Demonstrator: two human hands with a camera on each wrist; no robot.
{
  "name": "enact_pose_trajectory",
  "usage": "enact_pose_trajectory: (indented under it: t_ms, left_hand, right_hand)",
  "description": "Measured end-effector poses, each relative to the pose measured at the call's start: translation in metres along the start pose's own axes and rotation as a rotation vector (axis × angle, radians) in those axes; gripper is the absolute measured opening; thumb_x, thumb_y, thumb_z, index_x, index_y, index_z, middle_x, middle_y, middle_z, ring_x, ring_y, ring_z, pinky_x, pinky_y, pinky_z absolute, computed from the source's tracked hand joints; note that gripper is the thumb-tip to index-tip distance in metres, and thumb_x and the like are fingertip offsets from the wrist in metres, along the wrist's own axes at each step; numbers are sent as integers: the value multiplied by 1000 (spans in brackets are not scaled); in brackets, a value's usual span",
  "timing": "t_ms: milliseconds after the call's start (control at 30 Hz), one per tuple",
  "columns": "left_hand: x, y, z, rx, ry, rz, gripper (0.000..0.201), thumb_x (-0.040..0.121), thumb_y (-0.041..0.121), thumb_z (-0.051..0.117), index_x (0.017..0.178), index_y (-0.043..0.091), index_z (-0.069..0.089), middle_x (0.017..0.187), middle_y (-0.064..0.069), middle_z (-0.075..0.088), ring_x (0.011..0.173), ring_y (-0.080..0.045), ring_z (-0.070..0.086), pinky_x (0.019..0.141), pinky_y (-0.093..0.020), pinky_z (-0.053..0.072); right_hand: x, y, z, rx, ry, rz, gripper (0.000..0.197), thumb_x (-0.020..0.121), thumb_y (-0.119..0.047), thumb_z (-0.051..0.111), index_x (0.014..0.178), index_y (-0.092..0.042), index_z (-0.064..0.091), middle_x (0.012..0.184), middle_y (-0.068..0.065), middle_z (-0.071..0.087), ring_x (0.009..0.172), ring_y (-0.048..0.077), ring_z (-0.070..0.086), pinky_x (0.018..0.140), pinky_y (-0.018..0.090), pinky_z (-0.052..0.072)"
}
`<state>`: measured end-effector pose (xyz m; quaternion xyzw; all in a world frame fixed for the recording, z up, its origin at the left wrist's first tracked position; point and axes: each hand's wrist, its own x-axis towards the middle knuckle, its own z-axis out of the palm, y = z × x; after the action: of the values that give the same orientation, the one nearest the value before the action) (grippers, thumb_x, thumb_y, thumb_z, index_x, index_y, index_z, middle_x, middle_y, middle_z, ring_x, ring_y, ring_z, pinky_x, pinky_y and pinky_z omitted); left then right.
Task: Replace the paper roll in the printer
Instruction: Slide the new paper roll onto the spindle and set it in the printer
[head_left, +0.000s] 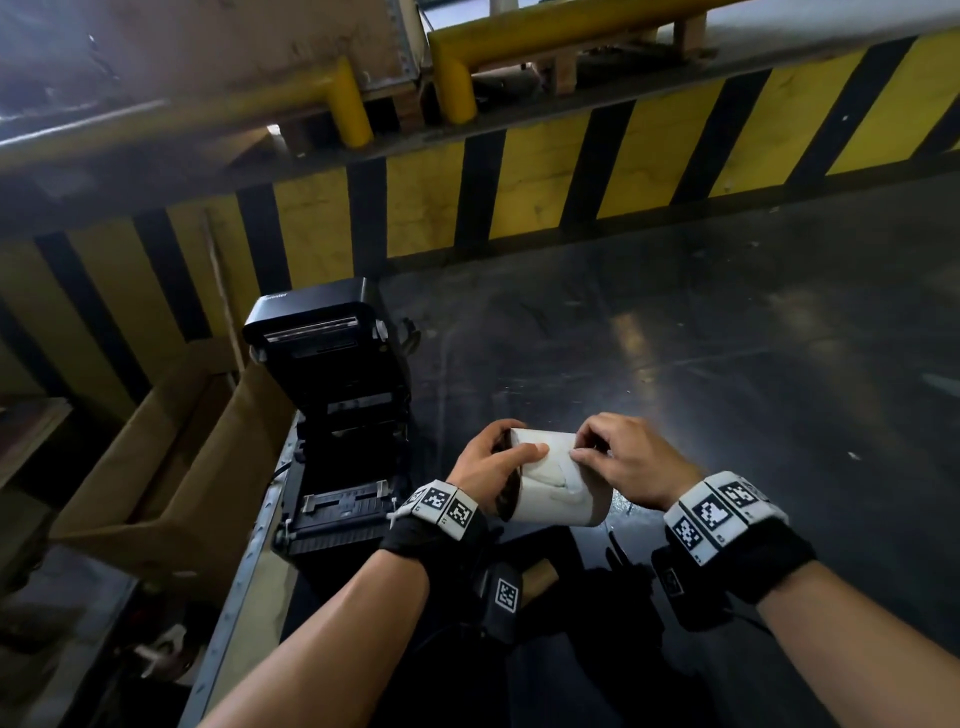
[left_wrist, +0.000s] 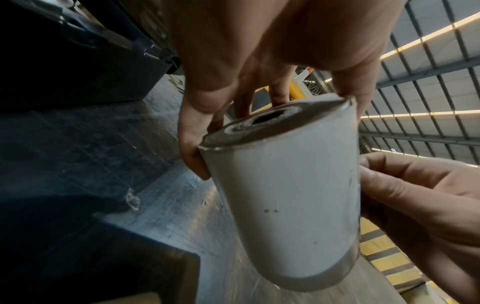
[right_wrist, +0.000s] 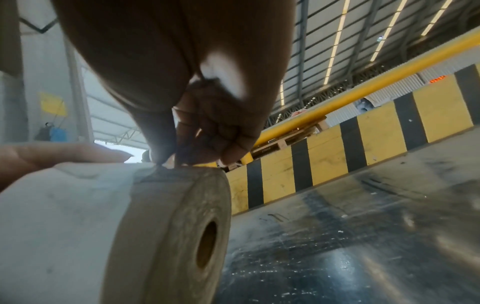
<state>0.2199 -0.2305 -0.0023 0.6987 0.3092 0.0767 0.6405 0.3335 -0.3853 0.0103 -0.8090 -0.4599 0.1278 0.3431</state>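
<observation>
A black printer (head_left: 332, 415) is standing at the left edge of the dark, scuffed worktop (head_left: 701, 364), its lid tipped up and back so the paper bay is lying open. Just left of it a brown cardboard box (head_left: 156, 457) is leaning below the worktop's edge. Behind the worktop a yellow-and-black striped barrier (head_left: 571, 176) is running across, with yellow rails (head_left: 545, 26) above it. Nothing is standing between the hands and the open printer.

The paper roll (head_left: 550, 483) is being held above the worktop, just right of the printer, lying on its side with its ends facing left and right. It is white on the outside, a little grubby and creased, with brownish end faces and a dark hollow core.

The left hand (head_left: 493, 462) is gripping the roll's left end, thumb laid over the top and fingers (left_wrist: 192, 148) curled around the far side. The right hand (head_left: 628, 462) is pinching the loose paper edge on top of the roll near its right end between thumb and forefinger, the other fingers (right_wrist: 233, 139) curled.
</observation>
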Motion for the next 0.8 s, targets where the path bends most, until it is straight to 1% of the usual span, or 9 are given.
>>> enact_pose_trajectory:
  t_ms: [167,267,333,400,500,567,633,733,800]
  left_hand:
    - [4,-6,2,19,26,-9,48,57,41,76,101,28,64,110,-6,66,104,-26,64,95,-45,52]
    - [7,-8,4,11,53,-9,42,58,40,76,97,27,64,103,-5,66,97,-23,64,94,-45,52]
    - [10,-10,3,11,66,-26,38,59,37,75,94,26,64,101,-5,65,93,-22,62,94,-45,51]
    - [13,-14,1,22,68,-48,38,60,35,75,94,25,64,102,-6,64,91,-22,61,93,-43,50]
    - [18,-21,1,68,54,-75,44,51,42,77,91,31,63,104,-5,62,99,-25,61,96,-43,50]
    - [18,-24,0,83,60,-91,35,60,35,78,90,31,61,104,-5,60,97,-24,59,96,-40,48]
    - [21,-29,-3,41,96,-117,27,74,20,74,96,25,61,111,-10,61,97,-22,57,93,-38,48]
    - [23,-31,-5,-31,108,-147,34,79,12,70,111,19,61,124,-14,60,101,-24,58,90,-37,48]
    - [25,-29,-6,-57,98,-180,42,79,12,70,119,17,58,128,-12,59,106,-24,58,92,-38,47]
  right_hand:
    - [-8,3,9,51,67,-24,10,86,-18,58,83,-8,57,79,-2,58,71,12,51,59,8,37]
    - [-12,5,14,116,143,-13,7,86,-13,58,88,-7,60,81,-4,58,72,5,51,64,4,36]
    - [-16,9,17,131,161,-15,8,86,-11,57,90,-7,63,83,-3,59,74,5,52,68,7,37]
    - [-21,14,18,169,205,19,7,85,-8,57,88,-8,64,81,-3,61,73,2,53,67,10,37]
    - [-27,20,16,230,304,107,7,85,-9,58,85,-11,65,74,-13,58,72,-4,56,64,4,37]
    - [-28,27,15,244,345,168,7,86,-10,58,83,-12,64,72,-15,57,69,-7,55,61,2,37]
    - [-27,40,15,234,330,257,7,85,-12,59,82,-13,65,72,-9,60,63,1,55,56,3,37]
    - [-28,68,17,130,172,417,7,81,-17,64,81,-13,69,77,-1,64,72,12,55,56,6,33]
    - [-29,82,22,73,73,502,7,78,-19,68,80,-12,71,79,4,66,76,14,55,62,17,36]
